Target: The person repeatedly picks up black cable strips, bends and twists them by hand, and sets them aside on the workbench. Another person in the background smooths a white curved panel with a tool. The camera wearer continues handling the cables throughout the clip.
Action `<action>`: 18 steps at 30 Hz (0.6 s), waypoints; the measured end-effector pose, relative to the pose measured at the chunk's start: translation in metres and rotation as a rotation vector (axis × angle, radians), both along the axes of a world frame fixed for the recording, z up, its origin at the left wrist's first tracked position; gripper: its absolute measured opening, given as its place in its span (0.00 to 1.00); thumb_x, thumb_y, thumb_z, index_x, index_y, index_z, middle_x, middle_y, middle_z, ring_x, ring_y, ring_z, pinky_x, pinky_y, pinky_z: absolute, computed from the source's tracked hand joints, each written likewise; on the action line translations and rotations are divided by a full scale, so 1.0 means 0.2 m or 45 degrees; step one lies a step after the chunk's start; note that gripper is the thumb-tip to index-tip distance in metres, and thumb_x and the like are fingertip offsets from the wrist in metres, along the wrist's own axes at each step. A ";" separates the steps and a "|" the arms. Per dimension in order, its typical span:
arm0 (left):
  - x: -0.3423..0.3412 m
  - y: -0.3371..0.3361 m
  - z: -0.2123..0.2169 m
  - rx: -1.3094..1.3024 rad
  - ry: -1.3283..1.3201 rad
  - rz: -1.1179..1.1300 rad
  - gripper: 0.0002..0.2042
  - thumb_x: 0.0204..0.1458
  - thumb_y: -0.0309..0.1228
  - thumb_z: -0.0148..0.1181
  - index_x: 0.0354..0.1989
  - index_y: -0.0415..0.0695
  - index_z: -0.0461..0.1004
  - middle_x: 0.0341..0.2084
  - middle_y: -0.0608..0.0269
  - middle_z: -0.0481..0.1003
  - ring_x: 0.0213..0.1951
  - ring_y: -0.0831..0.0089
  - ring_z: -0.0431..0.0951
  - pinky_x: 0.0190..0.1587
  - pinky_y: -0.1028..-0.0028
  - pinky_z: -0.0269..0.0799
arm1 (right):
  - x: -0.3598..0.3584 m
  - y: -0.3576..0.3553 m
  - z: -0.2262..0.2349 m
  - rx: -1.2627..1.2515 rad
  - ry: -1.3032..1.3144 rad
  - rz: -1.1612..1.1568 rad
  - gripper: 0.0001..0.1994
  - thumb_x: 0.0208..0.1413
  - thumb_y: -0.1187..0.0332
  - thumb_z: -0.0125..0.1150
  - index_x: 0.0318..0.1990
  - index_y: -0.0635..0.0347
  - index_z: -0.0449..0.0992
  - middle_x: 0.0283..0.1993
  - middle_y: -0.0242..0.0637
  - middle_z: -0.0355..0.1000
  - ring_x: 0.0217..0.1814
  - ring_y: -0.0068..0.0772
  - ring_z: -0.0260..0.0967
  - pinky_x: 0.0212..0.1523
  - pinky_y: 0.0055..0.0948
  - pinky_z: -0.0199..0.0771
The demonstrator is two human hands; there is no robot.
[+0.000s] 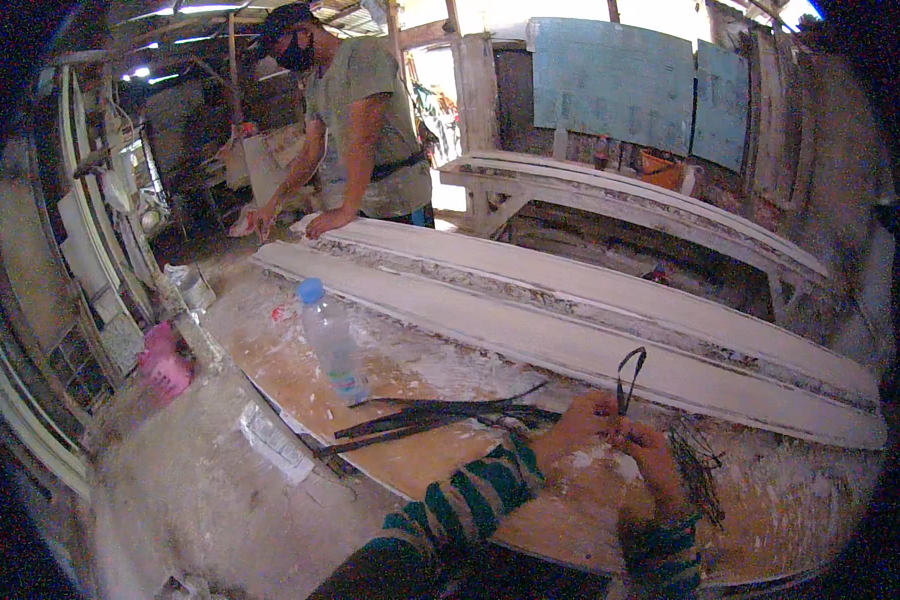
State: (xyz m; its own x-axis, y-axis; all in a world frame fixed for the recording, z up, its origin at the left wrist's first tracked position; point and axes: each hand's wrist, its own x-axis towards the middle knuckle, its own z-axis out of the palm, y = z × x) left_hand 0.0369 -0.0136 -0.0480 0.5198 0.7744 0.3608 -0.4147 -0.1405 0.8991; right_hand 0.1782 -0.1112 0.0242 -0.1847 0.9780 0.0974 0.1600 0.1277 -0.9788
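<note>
At about five o'clock in the head view, the left hand (580,425) and right hand (650,450) meet over the plaster-dusted desk (300,375), both clenched on a thin dark strip (627,378) bent into a narrow loop that stands up above the fingers. The left grip pinches the strip at its base, and the right grip closes on it just beside. To the left, toward eight o'clock of the hands, a bundle of long dark strips (440,415) lies flat on the desk, its near end touching the left hand. A tangle of dark fibres (698,465) lies just right of the right hand. A clear plastic bottle with a blue cap (328,340) stands at ten o'clock. Long white moulded planks (590,310) run across the desk behind. At eleven o'clock another person (360,130) leans over the far end.
</note>
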 end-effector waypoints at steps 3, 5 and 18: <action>-0.01 -0.02 0.03 -0.079 -0.083 -0.115 0.08 0.45 0.28 0.63 0.25 0.43 0.68 0.20 0.65 0.73 0.22 0.76 0.73 0.25 0.77 0.69 | 0.03 0.02 -0.04 0.022 0.082 0.050 0.08 0.50 0.69 0.57 0.36 0.62 0.76 0.35 0.32 0.74 0.38 0.27 0.69 0.45 0.27 0.66; -0.01 -0.02 0.05 -0.105 -0.105 -0.173 0.09 0.45 0.29 0.63 0.25 0.43 0.68 0.20 0.66 0.73 0.22 0.77 0.73 0.25 0.77 0.69 | 0.04 0.03 -0.06 0.043 0.155 0.080 0.08 0.50 0.70 0.58 0.36 0.62 0.75 0.34 0.32 0.74 0.38 0.26 0.69 0.44 0.27 0.67; -0.02 -0.05 0.09 -0.095 0.007 -0.078 0.07 0.43 0.26 0.63 0.25 0.45 0.68 0.20 0.69 0.71 0.23 0.81 0.71 0.27 0.81 0.67 | 0.02 0.00 0.03 -0.083 0.183 -0.140 0.06 0.51 0.67 0.58 0.29 0.58 0.72 0.30 0.28 0.70 0.34 0.22 0.66 0.40 0.24 0.67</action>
